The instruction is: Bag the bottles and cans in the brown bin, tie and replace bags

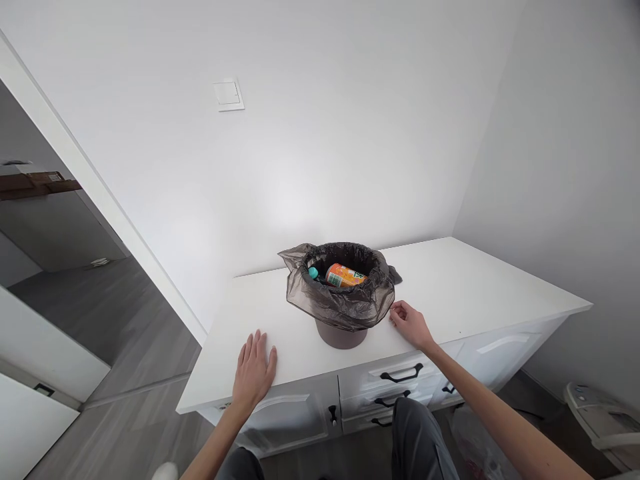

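A small brown trash bin [341, 335] stands on a white countertop [480, 287], lined with a thin, dark, see-through trash bag [340, 303] folded out over its rim. Inside lie an orange drink can [345, 275] and something with a turquoise cap [313, 273]. My left hand [254, 370] lies flat on the countertop, left of the bin, its fingers stretched out. On the bin's right, my right hand [410, 323] has its fingers curled together right by the bag's lower edge. Whether they pinch anything is hidden.
Below the countertop is a white cabinet [290, 420] with black handles. A light switch [229, 95] is on the wall behind. To the left, a doorway opens onto a grey floor [125, 320]. A pale plastic item [605, 420] stands at the lower right.
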Tool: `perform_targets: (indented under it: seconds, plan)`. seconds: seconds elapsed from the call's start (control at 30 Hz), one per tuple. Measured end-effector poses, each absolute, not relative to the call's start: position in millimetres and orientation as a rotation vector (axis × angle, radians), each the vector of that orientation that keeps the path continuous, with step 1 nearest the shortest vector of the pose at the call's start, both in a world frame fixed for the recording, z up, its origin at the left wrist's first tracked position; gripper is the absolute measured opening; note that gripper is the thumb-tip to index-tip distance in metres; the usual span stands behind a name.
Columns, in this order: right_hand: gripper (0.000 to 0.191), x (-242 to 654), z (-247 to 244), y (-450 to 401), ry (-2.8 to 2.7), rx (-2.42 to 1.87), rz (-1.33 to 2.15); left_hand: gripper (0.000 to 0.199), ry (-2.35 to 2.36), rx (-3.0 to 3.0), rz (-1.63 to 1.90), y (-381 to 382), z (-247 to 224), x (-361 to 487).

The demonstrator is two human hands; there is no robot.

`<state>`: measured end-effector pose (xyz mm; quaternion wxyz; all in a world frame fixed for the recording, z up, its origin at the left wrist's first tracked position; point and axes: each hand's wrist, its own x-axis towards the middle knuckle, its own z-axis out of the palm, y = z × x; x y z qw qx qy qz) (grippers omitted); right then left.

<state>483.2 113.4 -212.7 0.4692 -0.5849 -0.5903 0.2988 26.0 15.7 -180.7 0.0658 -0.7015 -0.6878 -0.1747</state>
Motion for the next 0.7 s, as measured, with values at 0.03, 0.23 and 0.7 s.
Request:
perform_targets:
  seconds: [0.03, 0.23, 0.7]
  plan:
    - [0.022, 483, -213, 113, -1.443, -1.44, 0.726, 0.068, -2.07, -2.113, -0.518, 16, -181, 26]
    - [0.023, 481, -211, 111, -1.423, -1.478, 0.688, 0.067, -2.052, -2.089, -0.515, 20, -188, 23]
    - [0.017, 474, -201, 111, -1.435, -1.464, 0.692, 0.071, -2.027, -2.083, -0.49, 22, -185, 22]
